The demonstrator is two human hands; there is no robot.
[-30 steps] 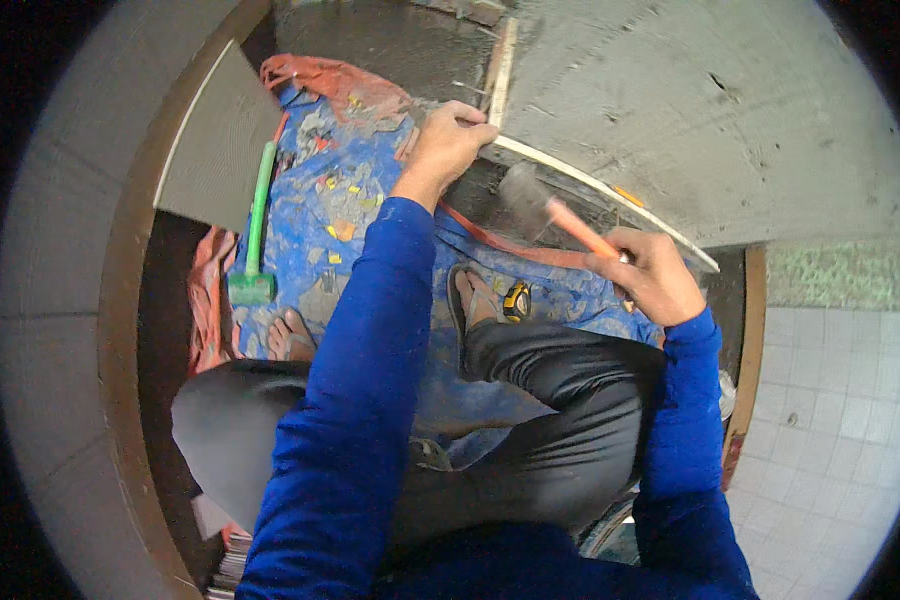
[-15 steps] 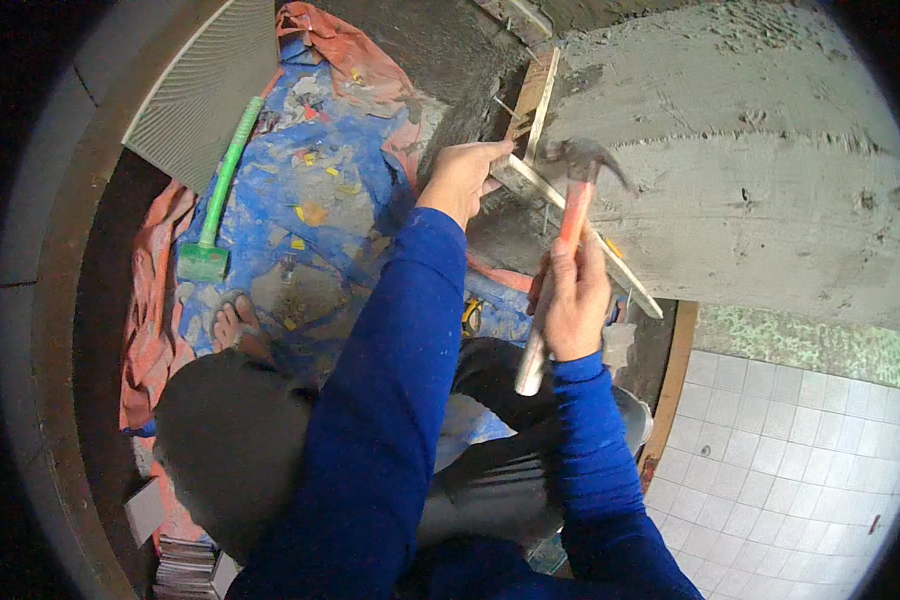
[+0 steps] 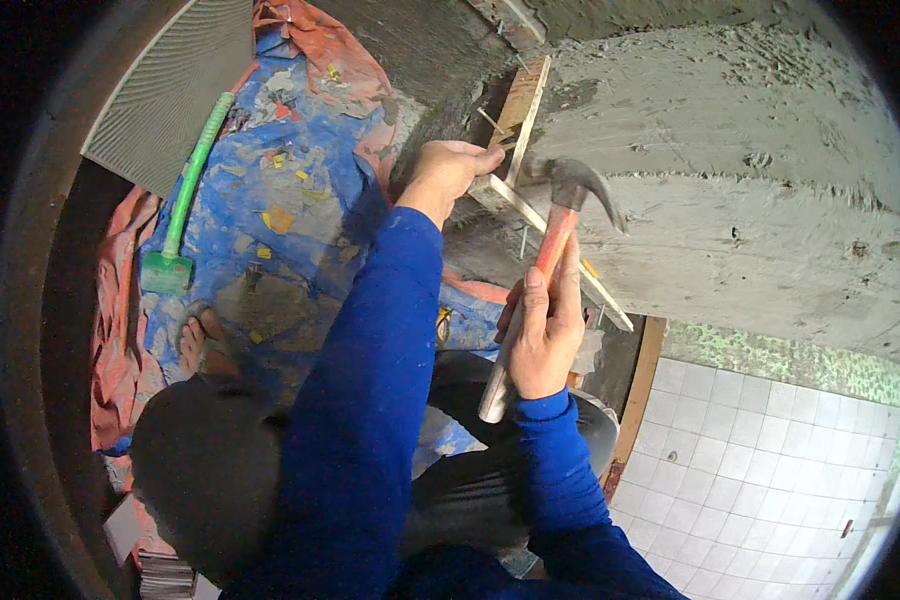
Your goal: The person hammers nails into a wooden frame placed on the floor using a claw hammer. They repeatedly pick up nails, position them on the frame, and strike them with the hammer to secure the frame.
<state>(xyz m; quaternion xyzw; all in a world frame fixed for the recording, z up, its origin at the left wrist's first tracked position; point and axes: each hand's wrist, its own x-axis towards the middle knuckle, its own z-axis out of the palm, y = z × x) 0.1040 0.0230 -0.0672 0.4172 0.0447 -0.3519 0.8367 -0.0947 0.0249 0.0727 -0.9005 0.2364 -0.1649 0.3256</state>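
Observation:
My right hand (image 3: 545,335) is closed around the orange-red handle of a claw hammer (image 3: 558,245), whose dark head points away from me. The hammer lies in front of a narrow wooden strip (image 3: 602,298), hiding part of it. At the strip's upper left end, my left hand (image 3: 444,180) is closed, thumb and fingers at the wood; the exact contact is partly hidden. A nail (image 3: 524,240) sticks out from the strip. Just beyond stands a second wooden piece (image 3: 526,105), with another nail (image 3: 491,121) jutting from its left side.
Right of the strip is a grey mortar surface (image 3: 730,200), with white tiles (image 3: 760,430) below it. A green mallet (image 3: 180,215) lies on a blue sheet (image 3: 270,190) strewn with debris, beside a ridged panel (image 3: 185,95). Stacked tiles (image 3: 165,575) stand at lower left.
The whole view has shifted, so the scene sits further left. The hammer head has come slightly lower, toward the strip. Both hands keep their holds.

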